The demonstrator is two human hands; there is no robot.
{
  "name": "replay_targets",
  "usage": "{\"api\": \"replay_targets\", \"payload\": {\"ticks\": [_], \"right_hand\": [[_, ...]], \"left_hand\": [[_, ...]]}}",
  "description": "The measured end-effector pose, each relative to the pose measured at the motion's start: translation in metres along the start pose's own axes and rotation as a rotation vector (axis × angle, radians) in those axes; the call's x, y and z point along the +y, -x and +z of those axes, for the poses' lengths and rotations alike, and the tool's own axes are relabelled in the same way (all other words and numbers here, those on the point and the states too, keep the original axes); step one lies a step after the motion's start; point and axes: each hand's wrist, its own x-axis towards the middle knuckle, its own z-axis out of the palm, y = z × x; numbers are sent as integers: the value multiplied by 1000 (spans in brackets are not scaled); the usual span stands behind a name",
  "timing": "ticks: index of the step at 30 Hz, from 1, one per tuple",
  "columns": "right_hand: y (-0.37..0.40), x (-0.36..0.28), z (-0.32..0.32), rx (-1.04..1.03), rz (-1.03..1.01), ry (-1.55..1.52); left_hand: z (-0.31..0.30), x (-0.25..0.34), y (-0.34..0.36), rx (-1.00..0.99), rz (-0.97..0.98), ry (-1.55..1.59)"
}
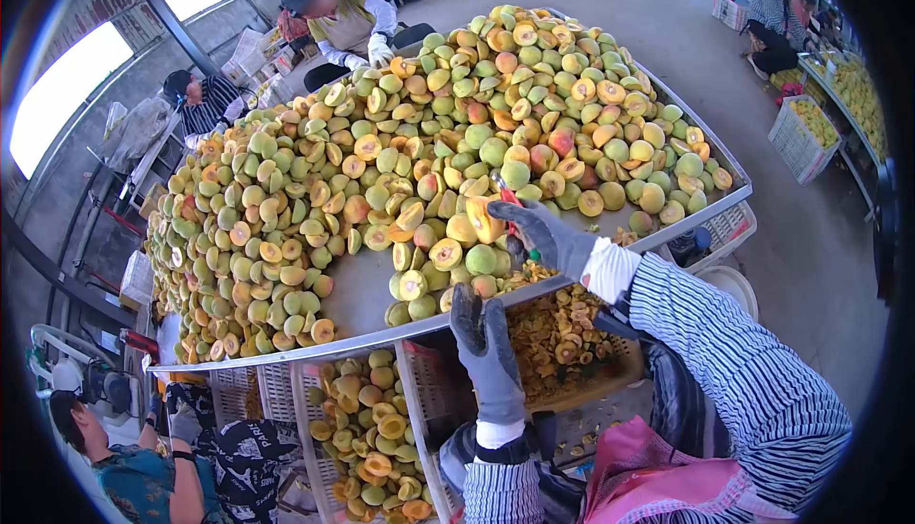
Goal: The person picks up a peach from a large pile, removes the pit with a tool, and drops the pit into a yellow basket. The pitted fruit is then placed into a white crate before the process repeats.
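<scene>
My right hand (551,238), in a grey-coated glove, is closed around a red-handled tool (506,194) with a metal tip, over the near edge of the table. A cut peach half (485,220) with orange flesh lies right by its fingertips. Lower down, my left hand (489,357) is in a matching glove, its fingers stretched up at the metal rim and apart, with nothing in them. Halved peaches (445,254) and a whole green one (480,259) sit just beyond it on the metal table (357,293).
Below the rim are a bin of peach scraps (562,338) and a white crate of halves (372,429). Co-workers sit at the far side (348,23) and lower left (143,467). More crates (803,138) stand at right, and a white bucket (729,287) beside my right arm.
</scene>
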Motion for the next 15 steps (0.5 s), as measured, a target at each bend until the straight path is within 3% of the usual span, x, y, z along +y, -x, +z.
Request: {"api": "replay_targets", "payload": {"ticks": [1,4,5,7,9,10,11,13,14,15], "right_hand": [[25,0,6,-65,134,-174],[89,13,32,-81,233,-354],[104,19,32,-59,183,-194],[123,34,25,-34,134,-34],[131,46,19,-163,-63,458],[138,44,21,-189,-140,538],[139,44,22,-196,-133,536],[140,41,27,-167,-603,999],[144,38,30,-154,-477,1033],[143,39,30,-154,-474,1024]], "left_hand": [[4,2,3,-7,54,-79],[7,-10,1,-25,172,-92],[7,-10,3,14,242,-57],[0,-6,-1,-10,95,264],[-5,-5,4,5,229,-134],[-11,-14,1,33,29,314],[-16,-20,-1,43,27,310],[-24,-28,-5,86,-137,695],[-24,-31,-5,146,-144,694],[-23,-31,-4,147,-146,684]]}}
